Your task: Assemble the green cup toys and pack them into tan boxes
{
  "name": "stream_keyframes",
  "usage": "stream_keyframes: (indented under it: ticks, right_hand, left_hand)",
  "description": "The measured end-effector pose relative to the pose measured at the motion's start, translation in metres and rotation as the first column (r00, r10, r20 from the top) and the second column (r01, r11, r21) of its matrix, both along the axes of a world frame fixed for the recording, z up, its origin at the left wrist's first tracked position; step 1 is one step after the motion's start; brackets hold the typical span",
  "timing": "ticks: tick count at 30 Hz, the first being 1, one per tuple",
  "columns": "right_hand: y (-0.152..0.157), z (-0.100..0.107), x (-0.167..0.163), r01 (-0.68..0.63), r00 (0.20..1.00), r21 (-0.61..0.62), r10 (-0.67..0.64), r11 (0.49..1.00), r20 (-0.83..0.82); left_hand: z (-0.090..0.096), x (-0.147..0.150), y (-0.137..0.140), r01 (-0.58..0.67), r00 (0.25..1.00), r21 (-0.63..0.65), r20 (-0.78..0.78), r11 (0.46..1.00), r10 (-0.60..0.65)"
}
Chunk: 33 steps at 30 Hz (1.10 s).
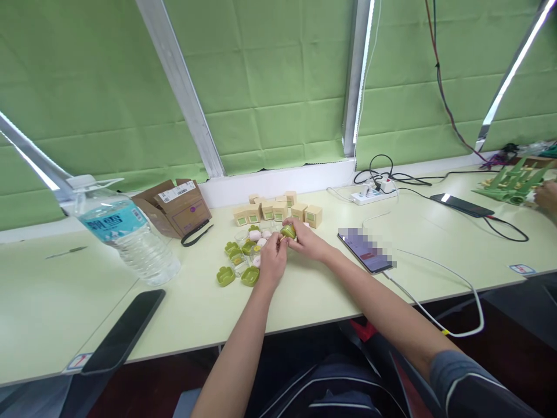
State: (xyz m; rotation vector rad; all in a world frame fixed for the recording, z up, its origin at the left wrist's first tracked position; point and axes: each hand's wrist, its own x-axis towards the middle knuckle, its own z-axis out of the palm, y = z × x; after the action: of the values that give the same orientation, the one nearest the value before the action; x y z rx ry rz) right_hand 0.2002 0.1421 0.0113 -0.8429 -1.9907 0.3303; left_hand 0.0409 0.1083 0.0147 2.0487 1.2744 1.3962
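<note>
My right hand (307, 242) is closed around a small rounded green piece (288, 231), held just above the table. Against that piece, the closed fingertips of my left hand (273, 258) pinch something too small to make out. Just left of my hands lies a loose group of parts. It includes flower-shaped green cups (225, 277), clear plastic pieces (239, 265) and pale pinkish rounded pieces (255, 235). My left hand hides some of them. Behind the group stand several small cream-coloured boxes (313, 216), each with a green square on its front.
On the left are a large water bottle (126, 232), an open cardboard box (178, 212) and a dark phone (126, 331) at the table edge. Rightward lie a cabled phone (365, 251), a power strip (374, 194) and another phone (462, 205). Another person's hand (547, 197) is by green plastic parts (513, 183).
</note>
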Motion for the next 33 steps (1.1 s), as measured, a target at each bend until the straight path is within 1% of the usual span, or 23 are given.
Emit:
stream_keyframes:
  ticks: [7, 12, 18, 20, 23, 27, 30, 33]
  right_hand:
    - [-0.002, 0.003, 0.009, -0.025, 1.0, -0.074, 0.025, 0.997, -0.009]
    - [-0.008, 0.006, 0.008, -0.047, 0.998, -0.076, 0.043, 0.996, -0.051]
    - [-0.008, 0.006, 0.006, -0.077, 0.995, -0.122, 0.068, 0.99, -0.07]
    - [-0.006, 0.005, 0.007, -0.058, 0.997, -0.11, 0.052, 0.992, -0.058]
    - [-0.004, 0.003, 0.008, -0.025, 0.999, -0.055, 0.023, 0.998, -0.029]
    - [-0.003, 0.002, 0.009, -0.044, 0.999, 0.002, 0.043, 0.999, 0.02]
    - [-0.003, 0.002, 0.01, -0.034, 0.999, 0.009, 0.034, 0.999, 0.041]
    - [-0.003, 0.004, 0.012, 0.008, 0.999, -0.011, -0.008, 1.0, 0.035]
  left_hand:
    - [-0.001, 0.002, -0.003, 0.004, 1.0, 0.025, 0.019, 1.0, -0.004]
    - [-0.002, 0.001, -0.002, -0.038, 0.998, 0.032, 0.057, 0.999, 0.036]
    - [-0.005, -0.001, 0.002, -0.087, 0.994, 0.041, 0.066, 0.995, 0.084]
    - [-0.005, -0.001, 0.003, -0.1, 0.994, 0.062, 0.053, 0.993, 0.097]
    - [-0.005, -0.001, 0.003, -0.101, 0.994, 0.091, 0.047, 0.991, 0.097]
    - [-0.003, 0.0, 0.002, -0.078, 0.996, 0.096, 0.041, 0.992, 0.074]
    - [-0.002, 0.0, 0.001, -0.059, 0.998, 0.102, 0.042, 0.993, 0.055]
    - [-0.002, 0.001, 0.001, -0.043, 0.998, 0.103, 0.045, 0.994, 0.039]
